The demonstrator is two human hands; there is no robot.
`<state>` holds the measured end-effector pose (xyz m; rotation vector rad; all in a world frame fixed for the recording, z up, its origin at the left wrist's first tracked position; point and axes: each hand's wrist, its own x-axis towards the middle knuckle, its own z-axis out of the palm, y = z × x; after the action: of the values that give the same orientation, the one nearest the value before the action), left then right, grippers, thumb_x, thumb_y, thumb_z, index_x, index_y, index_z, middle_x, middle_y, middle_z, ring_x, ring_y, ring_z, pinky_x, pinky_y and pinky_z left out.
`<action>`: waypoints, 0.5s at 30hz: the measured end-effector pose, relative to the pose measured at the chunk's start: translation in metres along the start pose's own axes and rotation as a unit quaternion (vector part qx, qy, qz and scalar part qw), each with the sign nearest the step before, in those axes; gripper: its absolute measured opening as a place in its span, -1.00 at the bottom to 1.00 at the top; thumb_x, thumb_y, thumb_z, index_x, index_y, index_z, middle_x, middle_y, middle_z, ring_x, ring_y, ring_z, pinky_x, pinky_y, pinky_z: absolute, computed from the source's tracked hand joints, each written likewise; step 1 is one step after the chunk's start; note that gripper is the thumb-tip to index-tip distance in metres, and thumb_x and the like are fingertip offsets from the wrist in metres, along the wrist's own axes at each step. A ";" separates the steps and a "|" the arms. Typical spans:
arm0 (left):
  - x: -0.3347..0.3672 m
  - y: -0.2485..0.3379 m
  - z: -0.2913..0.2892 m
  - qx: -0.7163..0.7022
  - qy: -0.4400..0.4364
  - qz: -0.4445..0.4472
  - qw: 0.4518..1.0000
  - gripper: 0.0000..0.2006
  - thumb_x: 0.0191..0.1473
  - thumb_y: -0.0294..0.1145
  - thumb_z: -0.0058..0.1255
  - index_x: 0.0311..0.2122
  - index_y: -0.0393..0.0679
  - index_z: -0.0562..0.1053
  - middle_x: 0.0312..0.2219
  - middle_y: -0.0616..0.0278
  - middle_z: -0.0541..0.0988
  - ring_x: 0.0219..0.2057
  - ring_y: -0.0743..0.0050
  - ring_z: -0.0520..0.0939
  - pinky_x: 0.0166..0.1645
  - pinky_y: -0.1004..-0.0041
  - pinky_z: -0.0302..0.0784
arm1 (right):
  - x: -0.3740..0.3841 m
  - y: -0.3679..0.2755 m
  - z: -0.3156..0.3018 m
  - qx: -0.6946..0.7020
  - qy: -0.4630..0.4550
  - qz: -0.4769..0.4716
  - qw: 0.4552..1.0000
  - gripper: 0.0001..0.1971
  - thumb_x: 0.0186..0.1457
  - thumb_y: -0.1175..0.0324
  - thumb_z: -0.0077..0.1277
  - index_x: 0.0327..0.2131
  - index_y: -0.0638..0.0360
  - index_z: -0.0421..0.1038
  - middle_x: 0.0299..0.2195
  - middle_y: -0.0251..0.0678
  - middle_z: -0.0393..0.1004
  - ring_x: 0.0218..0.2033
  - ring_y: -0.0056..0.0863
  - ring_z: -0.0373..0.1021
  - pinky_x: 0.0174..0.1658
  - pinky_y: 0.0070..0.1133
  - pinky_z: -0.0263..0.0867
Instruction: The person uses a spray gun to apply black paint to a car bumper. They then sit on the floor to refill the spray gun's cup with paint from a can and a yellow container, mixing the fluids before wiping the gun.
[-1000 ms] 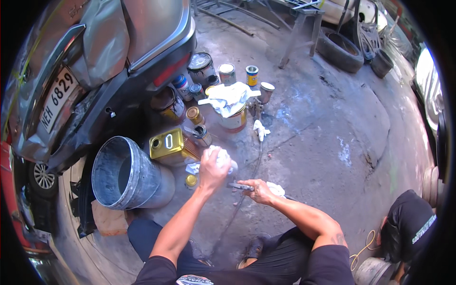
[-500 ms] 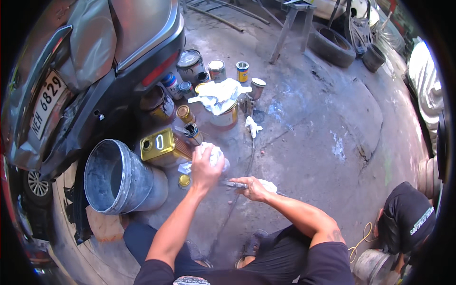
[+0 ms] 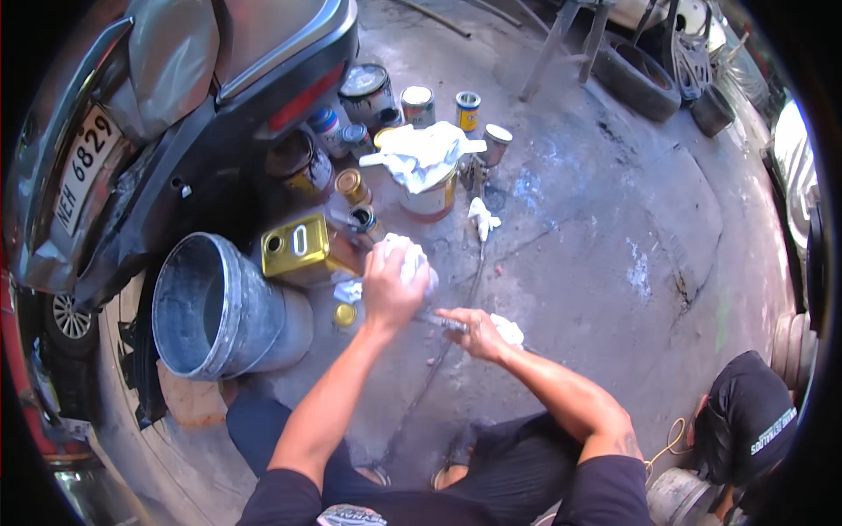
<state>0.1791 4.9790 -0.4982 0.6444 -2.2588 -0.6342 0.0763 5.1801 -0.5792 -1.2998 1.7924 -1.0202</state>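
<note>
My left hand (image 3: pixel 391 287) is closed around a crumpled white cloth (image 3: pixel 412 256), pressed against a pale rounded part that is mostly hidden. Just right of it, the fingers of my right hand (image 3: pixel 478 335) wrap a slim grey metal tool (image 3: pixel 430 318), which reaches toward the cloth. Blur hides the tool's exact kind. Beyond my left hand stand a gold rectangular tin (image 3: pixel 294 252) and a small open can (image 3: pixel 364 219). A round gold lid (image 3: pixel 345 316) and a white scrap (image 3: pixel 348 291) lie near my left wrist. Another white rag (image 3: pixel 507 330) lies beside my right hand.
A large grey-smeared bucket (image 3: pixel 232 307) stands at left below a damaged car's rear bumper (image 3: pixel 254 123). Several paint cans cluster ahead, one (image 3: pixel 428 200) topped with white cloth. A dark hose (image 3: pixel 478 276) crosses the floor. A person in black (image 3: pixel 745 421) crouches at right.
The whole view has shifted, so floor things sit slightly higher and further right. Both hands keep their grips; the left stays on the cloth with little visible movement.
</note>
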 end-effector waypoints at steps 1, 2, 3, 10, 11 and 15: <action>-0.010 -0.022 0.010 -0.009 -0.025 -0.044 0.999 -0.61 0.03 -0.35 0.31 -0.04 -0.27 0.58 -0.11 -0.11 0.58 -0.06 -0.20 0.59 0.07 0.06 0.51 | 0.003 0.004 0.004 -0.002 -0.019 0.033 0.999 -0.54 0.20 0.42 0.22 0.19 0.12 0.53 0.05 -0.02 0.62 0.08 -0.01 0.56 0.14 -0.29 0.47; -0.020 -0.037 0.020 -0.025 -0.053 -0.088 0.994 -0.62 0.03 -0.35 0.31 -0.04 -0.26 0.58 -0.12 -0.11 0.58 -0.06 -0.20 0.59 0.07 0.06 0.51 | 0.003 0.010 0.009 -0.005 -0.036 0.072 0.997 -0.55 0.20 0.42 0.23 0.18 0.12 0.54 0.05 -0.03 0.62 0.07 -0.02 0.56 0.14 -0.30 0.47; -0.017 -0.023 0.014 -0.020 -0.030 -0.053 0.998 -0.62 0.04 -0.34 0.31 -0.04 -0.26 0.58 -0.12 -0.10 0.58 -0.06 -0.20 0.59 0.07 0.06 0.51 | -0.002 0.003 0.007 -0.007 -0.030 0.065 0.997 -0.55 0.18 0.43 0.24 0.17 0.11 0.55 0.03 -0.03 0.63 0.06 -0.05 0.57 0.14 -0.33 0.47; -0.023 -0.031 0.018 -0.008 -0.045 -0.056 0.997 -0.60 0.02 -0.35 0.34 -0.02 -0.24 0.58 -0.12 -0.10 0.58 -0.06 -0.16 0.60 0.06 0.06 0.52 | 0.001 0.008 0.010 -0.031 -0.025 0.084 0.996 -0.54 0.15 0.43 0.27 0.16 0.12 0.57 0.03 -0.05 0.64 0.07 -0.09 0.58 0.16 -0.33 0.48; -0.014 -0.012 0.010 -0.009 -0.028 -0.025 0.999 -0.60 0.01 -0.35 0.34 -0.02 -0.23 0.58 -0.11 -0.10 0.58 -0.06 -0.16 0.60 0.07 0.06 0.52 | 0.001 0.009 0.003 -0.017 -0.003 0.044 0.999 -0.53 0.15 0.43 0.26 0.17 0.12 0.56 0.04 -0.05 0.64 0.08 -0.10 0.58 0.16 -0.33 0.48; -0.006 -0.005 0.013 -0.037 -0.016 0.003 0.999 -0.57 0.00 -0.36 0.35 0.00 -0.24 0.59 -0.06 -0.14 0.58 -0.04 -0.17 0.62 0.05 0.08 0.55 | -0.002 0.015 -0.003 0.063 -0.003 0.049 0.997 -0.49 0.15 0.48 0.22 0.21 0.08 0.54 0.07 -0.05 0.63 0.10 -0.09 0.57 0.15 -0.31 0.48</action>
<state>0.1745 4.9821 -0.5127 0.5955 -2.2547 -0.7279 0.0678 5.1856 -0.5908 -1.1270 1.7413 -1.0561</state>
